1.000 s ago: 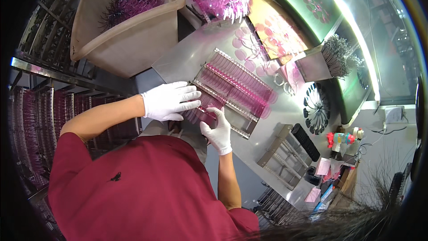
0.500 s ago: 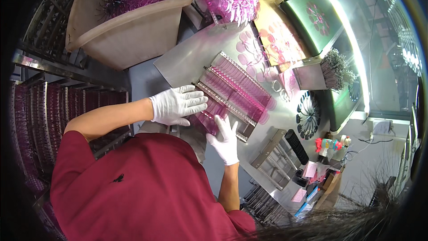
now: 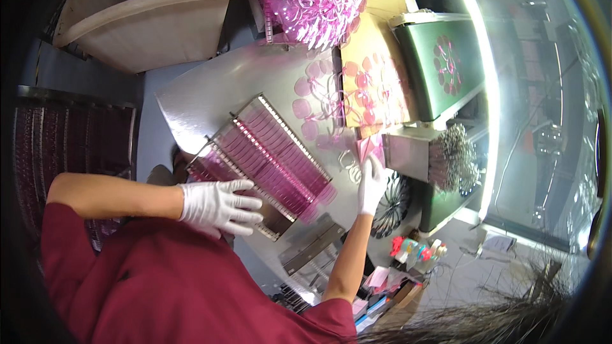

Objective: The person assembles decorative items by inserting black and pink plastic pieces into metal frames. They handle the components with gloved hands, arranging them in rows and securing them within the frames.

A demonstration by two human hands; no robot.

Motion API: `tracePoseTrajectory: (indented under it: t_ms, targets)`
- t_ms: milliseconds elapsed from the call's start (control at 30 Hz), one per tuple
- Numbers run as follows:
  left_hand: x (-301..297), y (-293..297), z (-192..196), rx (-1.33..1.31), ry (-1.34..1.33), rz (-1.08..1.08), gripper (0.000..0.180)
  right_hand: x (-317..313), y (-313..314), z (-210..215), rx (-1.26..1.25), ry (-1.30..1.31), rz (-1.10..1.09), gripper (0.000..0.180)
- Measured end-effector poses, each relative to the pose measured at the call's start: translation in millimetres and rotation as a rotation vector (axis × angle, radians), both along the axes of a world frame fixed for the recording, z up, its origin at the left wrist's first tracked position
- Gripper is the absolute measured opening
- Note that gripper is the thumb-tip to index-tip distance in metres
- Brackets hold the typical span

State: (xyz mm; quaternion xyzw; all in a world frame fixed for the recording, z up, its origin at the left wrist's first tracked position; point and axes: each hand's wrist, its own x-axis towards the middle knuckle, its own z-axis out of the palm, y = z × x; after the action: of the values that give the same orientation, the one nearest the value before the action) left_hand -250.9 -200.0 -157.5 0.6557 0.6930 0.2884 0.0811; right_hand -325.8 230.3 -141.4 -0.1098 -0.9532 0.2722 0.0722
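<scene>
A metal rack [image 3: 274, 165] filled with rows of thin, see-through pink lens-like discs lies at a slant on the steel table. By its near edge is my left hand [image 3: 220, 207], white-gloved, fingers spread and nothing held. At the right my gloved right hand [image 3: 372, 186] reaches past the rack, its fingertips drawn together at a pink slip [image 3: 368, 145]. The glove partly hides that contact. Beside the slip are white ring-shaped pieces [image 3: 350, 167]. Behind the hand lies a round fan of dark pieces [image 3: 390, 207].
Pink discs [image 3: 310, 107] lie on the steel table [image 3: 210, 89], others on a tan board [image 3: 382, 44]. Green conveyor belts [image 3: 414, 70] run at the right, beside a box of wiry metal pieces [image 3: 454, 159]. A large bin [image 3: 153, 25] stands far left; loaded racks [image 3: 70, 153] stand left.
My right hand has left the rack and moved right to the pink slip. My left hand has drawn back to the rack's near edge. The whole view has shifted.
</scene>
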Motion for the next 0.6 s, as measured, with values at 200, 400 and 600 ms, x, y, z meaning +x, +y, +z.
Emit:
tracePoseTrajectory:
  t_ms: [200, 400, 600]
  targets:
    - [-1, -30, -2, -0.177, 0.006, -0.015, 0.071, -201, 111, -88, 0.241, -0.028, -0.204, 0.028]
    - [12, -19, -4, -0.183, -0.086, 0.143, 0.063, -200, 11, -45, 0.589, -0.276, 0.371, 0.027]
    - [-15, -29, 17, -0.205, -0.1, 0.168, 0.065, -160, 10, -71, 0.413, 0.001, 0.577, 0.007]
